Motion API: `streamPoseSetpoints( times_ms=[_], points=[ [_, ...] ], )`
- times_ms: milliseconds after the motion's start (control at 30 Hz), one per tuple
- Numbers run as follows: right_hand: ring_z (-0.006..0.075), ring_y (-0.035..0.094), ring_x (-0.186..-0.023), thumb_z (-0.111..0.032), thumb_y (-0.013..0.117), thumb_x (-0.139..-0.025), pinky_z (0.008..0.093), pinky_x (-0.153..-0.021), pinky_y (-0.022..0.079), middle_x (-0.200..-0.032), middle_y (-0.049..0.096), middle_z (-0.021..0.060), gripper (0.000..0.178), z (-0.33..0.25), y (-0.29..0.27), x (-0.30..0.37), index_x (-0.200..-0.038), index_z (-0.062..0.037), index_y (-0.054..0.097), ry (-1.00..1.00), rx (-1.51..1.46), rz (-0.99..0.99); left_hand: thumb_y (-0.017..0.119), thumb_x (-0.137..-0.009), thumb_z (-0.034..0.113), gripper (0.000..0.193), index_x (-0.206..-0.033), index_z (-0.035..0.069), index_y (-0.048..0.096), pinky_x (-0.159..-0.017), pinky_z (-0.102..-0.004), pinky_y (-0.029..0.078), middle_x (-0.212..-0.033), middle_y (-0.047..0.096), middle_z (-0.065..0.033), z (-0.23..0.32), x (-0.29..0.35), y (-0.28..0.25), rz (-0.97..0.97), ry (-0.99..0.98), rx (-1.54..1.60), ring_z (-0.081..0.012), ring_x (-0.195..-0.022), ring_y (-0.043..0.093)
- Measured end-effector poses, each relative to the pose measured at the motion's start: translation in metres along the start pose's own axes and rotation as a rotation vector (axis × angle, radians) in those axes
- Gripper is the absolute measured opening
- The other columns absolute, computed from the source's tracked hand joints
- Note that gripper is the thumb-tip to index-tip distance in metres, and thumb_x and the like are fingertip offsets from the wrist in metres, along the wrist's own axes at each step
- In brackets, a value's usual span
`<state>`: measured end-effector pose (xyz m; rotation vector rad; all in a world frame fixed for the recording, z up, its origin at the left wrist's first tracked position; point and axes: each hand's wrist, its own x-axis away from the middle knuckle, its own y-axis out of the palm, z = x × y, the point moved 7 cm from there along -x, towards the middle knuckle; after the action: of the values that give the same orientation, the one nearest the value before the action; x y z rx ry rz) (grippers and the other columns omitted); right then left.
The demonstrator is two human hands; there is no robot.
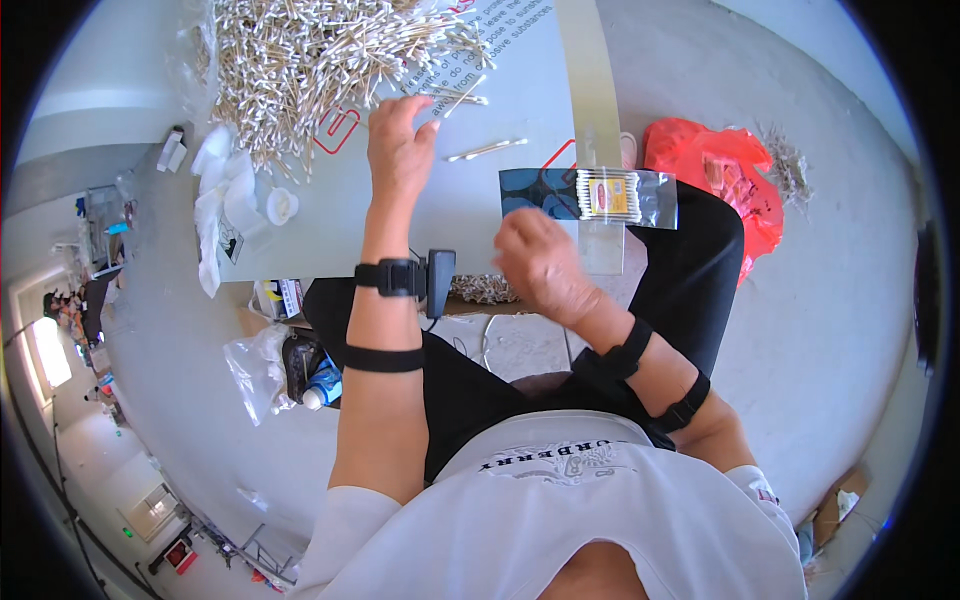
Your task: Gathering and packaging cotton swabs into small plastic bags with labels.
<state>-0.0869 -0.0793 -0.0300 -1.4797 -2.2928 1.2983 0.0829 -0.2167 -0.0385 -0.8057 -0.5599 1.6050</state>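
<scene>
A large heap of cotton swabs [290, 70] with white tips and pale wooden sticks covers the far left of the grey board table [470, 225]. My left hand [400, 150] is at the heap's near edge, thumb apart from the bent fingers, with nothing visible between them. A few loose swabs [487, 150] lie to its right. My right hand [545, 262] is over the table's near edge with its fingers curled together; whatever they may hold is hidden. Just beyond it lies a clear packet of cotton swabs [608, 196] with a yellow label, beside a dark blue patterned sheet [535, 190].
At the table's left are crumpled white plastic [225, 185] and a small white round cup [282, 206]. A red plastic bag [720, 175] sits on the floor to the right. Below the table's left edge are a blue bottle [322, 385] and a clear bag [260, 370].
</scene>
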Motion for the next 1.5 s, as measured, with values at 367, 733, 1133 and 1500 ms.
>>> streamPoseSetpoints(
  times_ms=[367,733,1133,1500],
  points=[
    [0.0303,0.055,-0.094,-0.006,0.071,-0.071,0.0416,-0.083,0.047,-0.096,0.055,0.0122,0.022,0.070,-0.032,-0.060,-0.092,-0.0064,0.065,0.250,0.161,0.290,0.075,-0.071,0.004,0.018,-0.086,0.007,0.066,-0.083,-0.0420,0.047,-0.094,0.060,-0.0112,0.022,-0.023,0.015,-0.082,0.183,-0.281,-0.0329,-0.095,0.056],
    [0.0296,0.054,-0.086,-0.004,0.068,-0.073,0.0409,-0.075,0.048,-0.091,0.055,0.0094,0.009,0.058,-0.020,-0.043,-0.079,-0.0051,0.062,0.200,0.109,0.255,0.066,-0.079,0.004,0.004,-0.082,0.007,0.065,-0.074,-0.0426,0.049,-0.083,0.060,-0.0099,0.033,-0.007,0.010,-0.041,0.233,-0.098,-0.0327,-0.087,0.058],
    [0.0302,0.054,-0.085,-0.002,0.067,-0.072,0.0415,-0.075,0.048,-0.089,0.055,0.0097,0.009,0.057,-0.021,-0.039,-0.079,-0.0047,0.062,0.214,0.063,0.252,0.068,-0.077,0.001,0.008,-0.082,0.006,0.065,-0.077,-0.0436,0.049,-0.086,0.060,-0.0097,0.034,0.009,0.021,-0.212,0.304,-0.174,-0.0325,-0.091,0.057],
    [0.0336,0.057,-0.092,0.000,0.072,-0.068,0.0425,-0.079,0.049,-0.094,0.056,0.0120,0.026,0.056,-0.025,-0.026,-0.092,-0.0054,0.061,0.340,-0.016,0.260,0.067,-0.076,0.000,0.035,-0.110,0.011,0.066,-0.091,-0.0424,0.044,-0.113,0.057,-0.0086,0.036,0.054,0.005,-0.125,0.310,-0.163,-0.0312,-0.108,0.052]
  ],
)
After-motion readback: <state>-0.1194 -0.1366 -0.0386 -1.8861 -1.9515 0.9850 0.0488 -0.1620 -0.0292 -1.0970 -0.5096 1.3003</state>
